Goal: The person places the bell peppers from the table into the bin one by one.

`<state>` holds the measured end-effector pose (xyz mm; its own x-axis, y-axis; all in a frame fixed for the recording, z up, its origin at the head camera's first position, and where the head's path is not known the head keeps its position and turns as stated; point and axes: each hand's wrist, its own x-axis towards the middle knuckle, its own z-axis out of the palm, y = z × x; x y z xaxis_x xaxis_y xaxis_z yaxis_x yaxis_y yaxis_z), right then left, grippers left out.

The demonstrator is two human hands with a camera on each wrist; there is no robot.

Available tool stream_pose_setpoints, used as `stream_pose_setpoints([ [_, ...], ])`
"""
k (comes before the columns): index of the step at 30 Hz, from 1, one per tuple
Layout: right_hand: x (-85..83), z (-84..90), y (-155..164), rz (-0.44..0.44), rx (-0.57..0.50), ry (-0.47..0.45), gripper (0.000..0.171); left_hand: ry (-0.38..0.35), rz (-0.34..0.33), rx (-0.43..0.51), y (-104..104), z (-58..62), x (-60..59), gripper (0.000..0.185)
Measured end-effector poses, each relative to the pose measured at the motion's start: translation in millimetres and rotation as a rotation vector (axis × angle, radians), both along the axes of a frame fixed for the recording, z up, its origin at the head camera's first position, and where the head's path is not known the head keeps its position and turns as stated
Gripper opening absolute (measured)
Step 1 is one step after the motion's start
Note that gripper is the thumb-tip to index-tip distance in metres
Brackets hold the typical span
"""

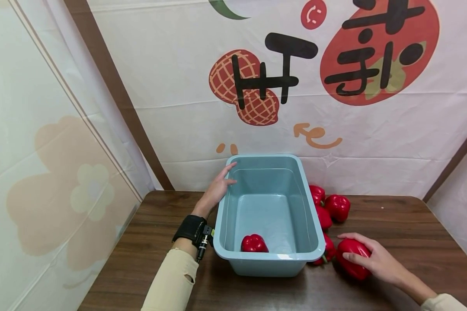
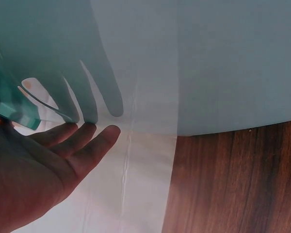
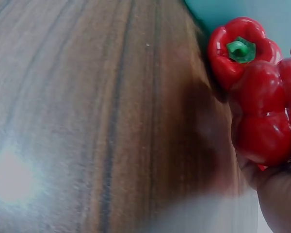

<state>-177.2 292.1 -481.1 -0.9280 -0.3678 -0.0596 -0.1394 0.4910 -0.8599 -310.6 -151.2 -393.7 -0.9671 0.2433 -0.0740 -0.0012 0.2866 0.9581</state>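
A blue-grey plastic tub [image 1: 272,259] stands on the table with one red bell pepper [image 1: 254,243] in its near left part. My left hand [image 1: 216,188] holds the tub's left rim, two digits over the edge. In the left wrist view the other fingers [image 2: 104,141] lie against the outer wall. To the right of the tub, my right hand [image 1: 378,258] grips another red bell pepper [image 1: 352,258], thumb and fingers around its sides. In the right wrist view, this held pepper [image 3: 266,116] overlaps a pepper with a green stem [image 3: 240,53].
Several more red bell peppers [image 1: 337,207] lie along the tub's right side. The brown wooden table [image 1: 404,224] ends at a printed cloth backdrop [image 1: 171,108] behind and on both sides. A black strap with a small device [image 1: 194,232] circles the left wrist.
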Motion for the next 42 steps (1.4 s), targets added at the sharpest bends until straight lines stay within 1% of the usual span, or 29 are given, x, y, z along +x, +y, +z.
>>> stream_pose_setpoints([
  [3,-1.4,2.8,0,-0.021,0.004,0.010,0.049,0.015,0.008,0.000,0,-0.5,0.7,0.060],
  [8,-2.9,6.8,1,-0.029,0.011,0.040,0.049,0.027,0.019,-0.003,0,-1.7,1.0,0.061],
  [11,-3.3,8.8,1,-0.040,0.013,0.048,0.050,0.026,0.018,-0.006,0,-2.5,0.4,0.061],
  [16,-5.4,12.9,2,-0.043,0.005,0.107,0.048,0.010,0.009,0.000,0,-2.6,-0.8,0.061],
  [18,-7.2,15.8,2,-0.047,-0.002,0.117,0.047,-0.001,0.002,0.003,-1,-1.8,-1.1,0.061],
  [22,-11.3,22.2,3,-0.046,0.010,0.138,0.048,-0.023,-0.009,0.000,-1,4.9,1.4,0.062],
  [27,-14.3,25.6,4,-0.043,0.010,0.174,0.048,-0.027,-0.014,-0.009,2,24.3,16.2,0.062],
  [29,-14.9,26.5,4,-0.047,0.011,0.185,0.048,-0.019,-0.015,-0.006,4,29.4,21.3,0.062],
  [32,-16.2,29.0,4,-0.047,0.013,0.201,0.049,-0.017,-0.017,0.006,4,30.2,23.2,0.061],
  [42,-21.7,37.9,2,-0.044,0.013,0.233,0.047,-0.030,-0.021,0.006,3,29.6,21.0,0.062],
])
